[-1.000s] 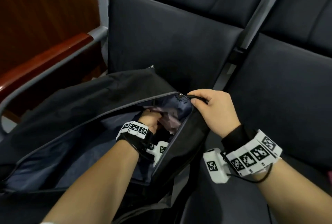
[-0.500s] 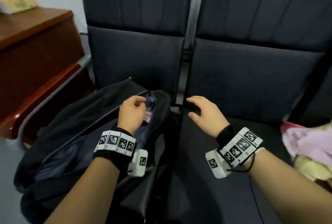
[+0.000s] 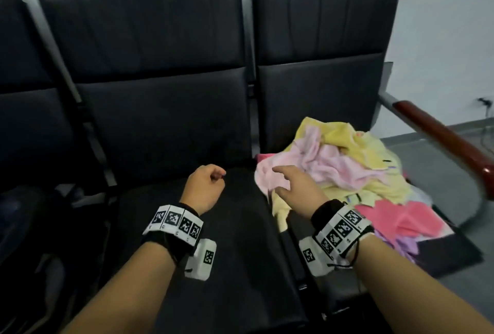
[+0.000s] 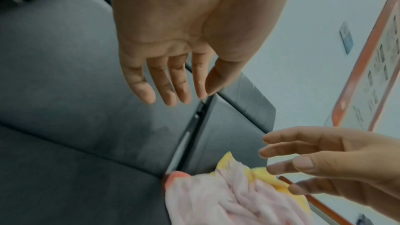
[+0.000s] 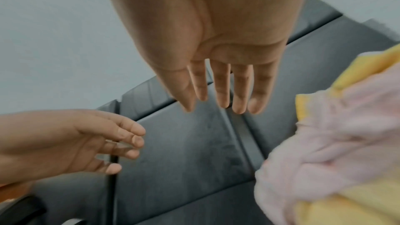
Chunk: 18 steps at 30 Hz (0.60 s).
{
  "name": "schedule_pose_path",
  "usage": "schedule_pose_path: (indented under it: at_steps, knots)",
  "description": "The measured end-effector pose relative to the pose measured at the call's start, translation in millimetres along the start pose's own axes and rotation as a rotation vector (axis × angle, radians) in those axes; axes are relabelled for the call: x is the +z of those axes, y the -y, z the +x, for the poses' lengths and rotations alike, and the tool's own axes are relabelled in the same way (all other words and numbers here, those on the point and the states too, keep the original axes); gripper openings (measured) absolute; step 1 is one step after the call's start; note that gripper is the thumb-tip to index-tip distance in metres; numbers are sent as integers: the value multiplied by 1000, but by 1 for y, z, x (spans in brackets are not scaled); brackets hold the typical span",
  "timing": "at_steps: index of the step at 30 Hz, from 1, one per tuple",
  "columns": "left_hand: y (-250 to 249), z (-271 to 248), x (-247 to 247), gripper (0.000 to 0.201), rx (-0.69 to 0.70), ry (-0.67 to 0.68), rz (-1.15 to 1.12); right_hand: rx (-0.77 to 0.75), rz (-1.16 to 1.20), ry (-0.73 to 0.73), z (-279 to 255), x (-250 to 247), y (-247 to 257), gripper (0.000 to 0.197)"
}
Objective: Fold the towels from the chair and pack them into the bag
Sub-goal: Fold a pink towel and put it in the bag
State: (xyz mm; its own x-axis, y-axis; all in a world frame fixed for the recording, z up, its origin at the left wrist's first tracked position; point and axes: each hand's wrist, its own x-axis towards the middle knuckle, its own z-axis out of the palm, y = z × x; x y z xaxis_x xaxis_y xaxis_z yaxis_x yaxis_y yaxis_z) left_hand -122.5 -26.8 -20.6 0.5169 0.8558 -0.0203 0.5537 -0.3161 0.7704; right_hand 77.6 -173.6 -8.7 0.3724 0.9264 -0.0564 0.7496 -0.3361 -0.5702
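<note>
Heaped on the rightmost black padded seat [image 3: 315, 98] is the loose pile of terry towels [image 3: 344, 165]: a crumpled pale pink towel [image 3: 328, 162] lies on top, a yellow towel [image 3: 339, 133] sits behind and under it, and flat coral-pink cloth [image 3: 401, 216] and a lilac piece [image 3: 401, 242] lie toward the seat's front edge. Your right hand [image 3: 291, 189] hovers at the left edge of this pile, just above the pale pink towel; the fingers are straight, slightly spread, and hold nothing, as the right wrist view confirms. Whether the fingertips touch the fabric cannot be determined. Your left hand [image 3: 205, 186] hangs over the empty-looking middle black seat [image 3: 187, 226], well left of the pile; its fingers [image 4: 164, 81] are relaxed, close together, and hold nothing. The dark fabric bag [image 3: 29, 226] lies on the seat at the far left, only partly in view and in shadow. A red-brown wooden armrest on a grey metal frame [image 3: 443, 133] borders the towel seat on the right.
</note>
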Motion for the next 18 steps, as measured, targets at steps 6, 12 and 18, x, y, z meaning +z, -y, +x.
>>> schedule_pose_path:
  at_steps: [6, 12, 18]
  knots:
    - [-37, 41, 102, 23, -13, 128, 48, 53, -79, -60, 12, -32, -105, 54]
    - [-28, 75, 166, 28, -84, 209, 123, -86, -186, 2, 52, -16, -145, 55]
    - [-17, 94, 210, 45, -75, 375, 172, 41, -301, 65, 69, 2, -176, 57]
